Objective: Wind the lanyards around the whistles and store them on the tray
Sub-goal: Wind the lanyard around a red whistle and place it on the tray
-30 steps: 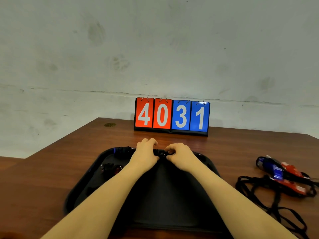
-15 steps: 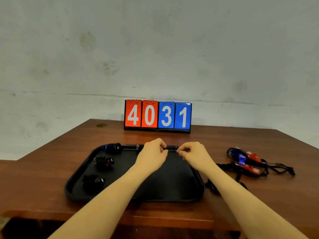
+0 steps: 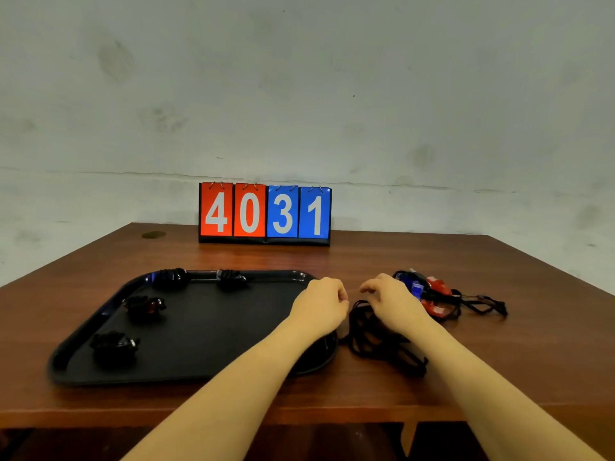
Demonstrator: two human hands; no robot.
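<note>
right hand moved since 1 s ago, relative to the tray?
Yes. It was over the tray's far rim; now the right hand is off the tray, to its right, above the loose lanyards on the table.

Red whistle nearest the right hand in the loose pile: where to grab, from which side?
Judging by pose: pinch the red whistle by its plastic body from above with the right hand. It lies flat on the table, tangled with the black lanyards and blue whistle, so pulling a cord would likely drag the pile.
</note>
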